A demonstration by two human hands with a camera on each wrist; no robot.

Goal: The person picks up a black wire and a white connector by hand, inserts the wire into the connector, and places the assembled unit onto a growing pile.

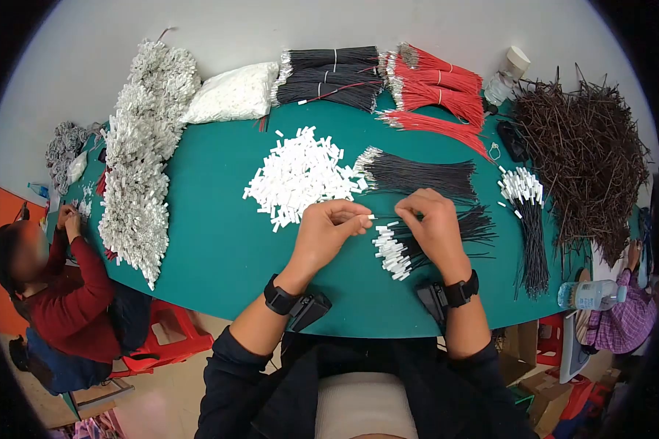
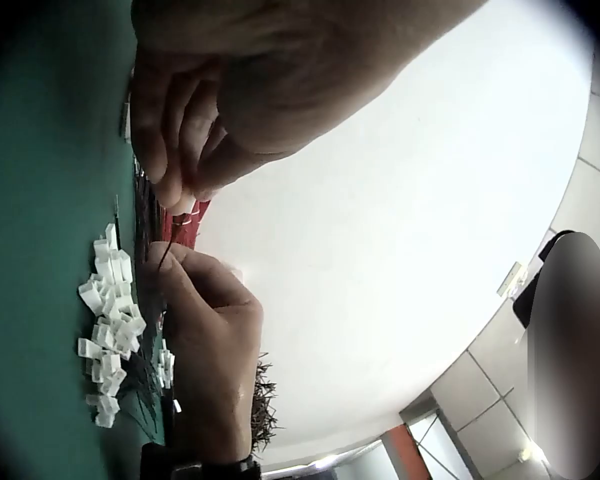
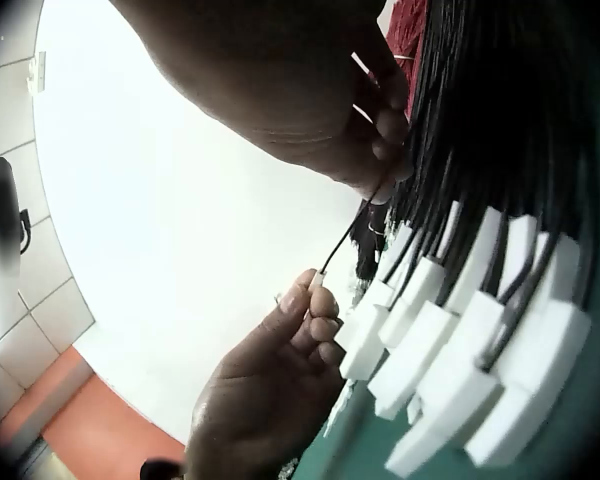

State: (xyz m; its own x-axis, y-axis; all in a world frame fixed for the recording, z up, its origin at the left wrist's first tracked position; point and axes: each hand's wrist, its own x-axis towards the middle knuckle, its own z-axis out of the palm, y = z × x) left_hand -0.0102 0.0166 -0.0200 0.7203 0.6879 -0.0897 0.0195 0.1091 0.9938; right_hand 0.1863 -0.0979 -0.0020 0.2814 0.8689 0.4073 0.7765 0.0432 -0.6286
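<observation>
Between thumb and fingertips my left hand (image 1: 324,233) pinches a small white plastic connector housing (image 1: 372,216). My right hand (image 1: 438,228), just to the right, pinches a thin black wire (image 3: 342,238). In the right wrist view, the wire runs from the right fingertips to the housing at the left fingertips. Its end at the housing is hidden by the fingers. Below the hands lie black wires with white housings (image 1: 392,252) on their ends. A loose heap of white housings (image 1: 289,179) spreads behind the left hand, and a bundle of black wires (image 1: 425,178) lies behind the right.
Tied black (image 1: 329,66) and red wire bundles (image 1: 439,80) line the back beside a filled white bag (image 1: 234,91). A tall whitish heap (image 1: 143,146) stands left, a brown wire heap (image 1: 582,154) right. A water bottle (image 1: 592,295) lies by the right edge. Other people sit at both sides.
</observation>
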